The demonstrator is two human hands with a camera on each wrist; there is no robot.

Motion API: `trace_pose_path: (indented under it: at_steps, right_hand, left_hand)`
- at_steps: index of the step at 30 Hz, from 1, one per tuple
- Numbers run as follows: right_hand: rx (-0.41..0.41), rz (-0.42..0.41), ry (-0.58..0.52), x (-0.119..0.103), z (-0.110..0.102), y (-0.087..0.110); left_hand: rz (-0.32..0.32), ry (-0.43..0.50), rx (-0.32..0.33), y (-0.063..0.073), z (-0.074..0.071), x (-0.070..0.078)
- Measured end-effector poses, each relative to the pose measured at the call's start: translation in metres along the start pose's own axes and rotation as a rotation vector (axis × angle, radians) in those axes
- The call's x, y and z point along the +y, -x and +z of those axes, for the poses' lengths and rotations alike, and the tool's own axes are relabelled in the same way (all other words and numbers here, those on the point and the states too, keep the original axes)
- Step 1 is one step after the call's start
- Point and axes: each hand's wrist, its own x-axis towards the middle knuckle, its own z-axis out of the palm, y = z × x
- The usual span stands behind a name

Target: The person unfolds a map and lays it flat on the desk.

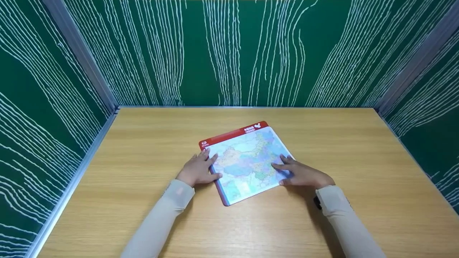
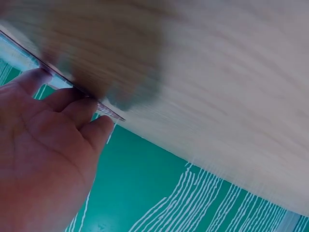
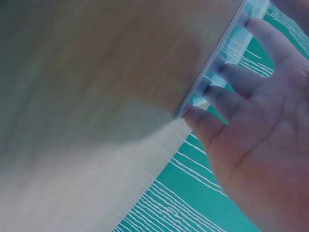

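Handling: glossy rectangular map board with red header band (image 1: 247,161)

Map board lies flat, askew, on the pale wooden desk (image 1: 358,154). Left hand (image 1: 197,170) and right hand (image 1: 304,173): fingers spread, touching opposite sides, not gripping. Judged light, fairly stiff, slippery-faced; best held by those two side edges.

A wood-grained worktop (image 1: 358,154) is stretching between a green left wall (image 1: 32,93) and a green right wall (image 1: 434,139), with a green back wall (image 1: 195,61) rising behind it. White wavering lines (image 1: 168,53) (some bunched densely, others straying apart) are crossing all three, while grey posts (image 1: 82,53) are standing at the far corners and pale light (image 1: 247,222) is glinting off the worktop's near part.
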Motion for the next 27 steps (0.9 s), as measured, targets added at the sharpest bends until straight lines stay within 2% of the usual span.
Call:
trace_pose_path:
  at_steps: [4, 14, 27]
  right_hand:
    - [-0.005, -0.019, -0.003, 0.004, -0.004, -0.005]
    - [-0.038, 0.003, -0.014, 0.007, -0.013, -0.013]
    - [-0.061, 0.024, -0.071, 0.006, -0.02, -0.021]
  left_hand:
    - [-0.021, 0.016, -0.003, 0.004, 0.0, 0.004]
    - [-0.053, 0.0, 0.01, 0.007, 0.002, 0.009]
    - [-0.067, -0.006, 0.01, 0.01, 0.003, 0.015]
